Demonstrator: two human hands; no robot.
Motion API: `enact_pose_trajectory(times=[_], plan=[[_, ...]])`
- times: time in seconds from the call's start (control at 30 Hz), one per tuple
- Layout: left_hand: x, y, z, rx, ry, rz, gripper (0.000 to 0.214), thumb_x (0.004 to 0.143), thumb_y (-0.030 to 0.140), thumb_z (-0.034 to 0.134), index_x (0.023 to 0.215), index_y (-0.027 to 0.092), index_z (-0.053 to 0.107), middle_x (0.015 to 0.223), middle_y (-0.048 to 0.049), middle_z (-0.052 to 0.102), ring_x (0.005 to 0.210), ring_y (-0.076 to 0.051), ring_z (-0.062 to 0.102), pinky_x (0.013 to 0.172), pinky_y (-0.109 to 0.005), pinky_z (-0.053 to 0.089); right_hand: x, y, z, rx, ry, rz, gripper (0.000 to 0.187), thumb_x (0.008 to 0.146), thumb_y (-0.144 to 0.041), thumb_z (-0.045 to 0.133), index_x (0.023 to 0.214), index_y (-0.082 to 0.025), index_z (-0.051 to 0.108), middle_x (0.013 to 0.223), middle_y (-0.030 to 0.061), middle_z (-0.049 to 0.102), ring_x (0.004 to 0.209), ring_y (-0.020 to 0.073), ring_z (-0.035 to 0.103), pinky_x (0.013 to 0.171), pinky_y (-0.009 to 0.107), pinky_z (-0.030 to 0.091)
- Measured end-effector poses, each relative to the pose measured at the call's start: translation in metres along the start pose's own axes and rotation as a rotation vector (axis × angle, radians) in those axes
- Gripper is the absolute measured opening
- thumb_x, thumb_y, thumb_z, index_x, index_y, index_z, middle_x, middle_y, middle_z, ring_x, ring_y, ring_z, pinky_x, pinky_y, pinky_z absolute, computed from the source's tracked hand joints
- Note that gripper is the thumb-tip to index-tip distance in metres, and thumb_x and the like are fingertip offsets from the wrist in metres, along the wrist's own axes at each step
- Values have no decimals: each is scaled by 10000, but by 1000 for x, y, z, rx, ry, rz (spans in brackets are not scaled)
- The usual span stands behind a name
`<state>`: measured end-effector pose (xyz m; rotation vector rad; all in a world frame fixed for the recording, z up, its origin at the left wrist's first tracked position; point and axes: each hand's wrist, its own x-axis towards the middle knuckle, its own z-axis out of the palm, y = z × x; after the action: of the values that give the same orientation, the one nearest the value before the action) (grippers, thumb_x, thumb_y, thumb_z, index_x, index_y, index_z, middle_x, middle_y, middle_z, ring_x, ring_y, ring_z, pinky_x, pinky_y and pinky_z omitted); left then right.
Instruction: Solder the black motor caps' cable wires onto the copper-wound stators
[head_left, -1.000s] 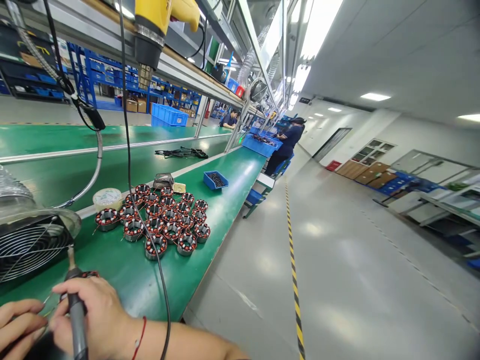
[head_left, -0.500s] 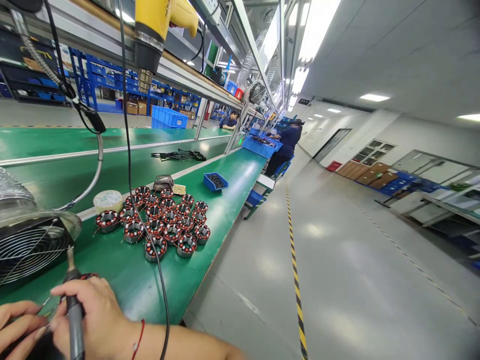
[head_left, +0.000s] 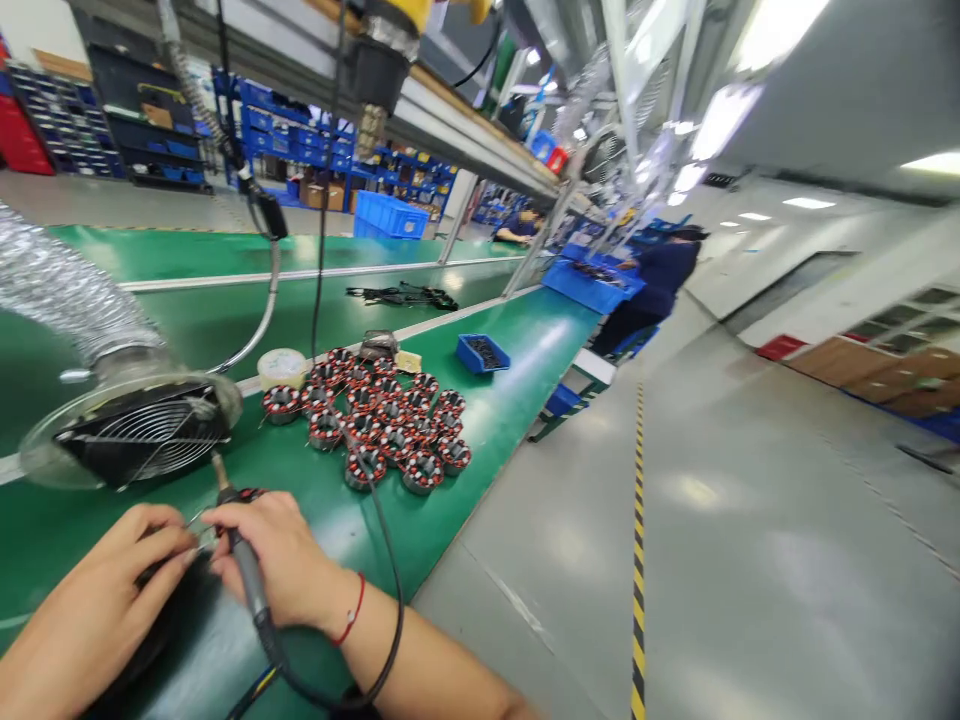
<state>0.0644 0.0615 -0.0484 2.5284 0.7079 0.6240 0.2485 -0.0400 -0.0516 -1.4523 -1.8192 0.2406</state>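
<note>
Head view, foreground: right hand [head_left: 274,555] holds soldering iron [head_left: 246,580] in a pen grip, its fingers [head_left: 262,530] clamped around the handle. Iron tip points up and away, just below the rim of extractor fan [head_left: 142,435]. Left hand [head_left: 97,590] lies just beside the right, its fingers [head_left: 169,535] curled together around dark workpiece [head_left: 161,575]. Both hands hide much of this workpiece, so its exact form cannot be determined. Thin wire [head_left: 199,518] shows between the hands. Iron cord [head_left: 394,600] loops down and around past the right wrist.

Middle ground: green worktop [head_left: 510,370] carries the fan, with foil duct [head_left: 67,290] running from it toward the left. Wound stators [head_left: 367,420], with red and copper-coloured windings, stand in a tight cluster ahead of the hands and well apart from them. Pale round tub [head_left: 281,368] stands just beyond the cluster, and blue tray [head_left: 482,353] of small dark parts sits further along.

Background: co-worker [head_left: 660,280] is at the far end of the worktop, beside blue crate [head_left: 592,285]. Yellow heat gun [head_left: 375,60] hangs overhead.
</note>
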Motion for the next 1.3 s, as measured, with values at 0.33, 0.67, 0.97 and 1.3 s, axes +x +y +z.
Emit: enact_pose_trajectory(times=[0.33, 0.67, 0.97, 1.3], plan=[[22, 53, -32, -108, -92, -257, 243, 933, 244, 473, 795, 164, 657, 951, -56, 559, 897, -180, 578, 865, -346, 493, 12, -4, 3, 118, 151, 56, 384, 908, -197, 560, 1286, -245, 523, 932, 21, 711, 930, 204, 644, 931, 412, 481], [21, 60, -32, -70, -102, -215, 189, 923, 166, 517, 847, 147, 689, 1016, -65, 558, 931, -180, 572, 843, -329, 478, -34, -22, -27, 219, 343, 144, 378, 959, -255, 526, 1336, -271, 541, 938, 31, 720, 848, 200, 675, 796, 394, 559], [20, 58, -24, 57, -30, -165, 196, 922, 206, 526, 797, 184, 674, 989, -60, 566, 918, -207, 582, 837, -383, 514, -54, -26, -23, 285, 505, 89, 232, 835, -188, 678, 1055, -215, 609, 804, 3, 612, 631, 162, 652, 531, 310, 528], [21, 58, -25, -16, -27, -202, 204, 920, 258, 536, 783, 189, 670, 991, -62, 559, 1044, -257, 595, 935, -440, 511, -54, -27, -22, 278, 477, 117, 204, 862, -254, 679, 1057, -243, 619, 789, 4, 601, 592, 164, 658, 492, 317, 527]])
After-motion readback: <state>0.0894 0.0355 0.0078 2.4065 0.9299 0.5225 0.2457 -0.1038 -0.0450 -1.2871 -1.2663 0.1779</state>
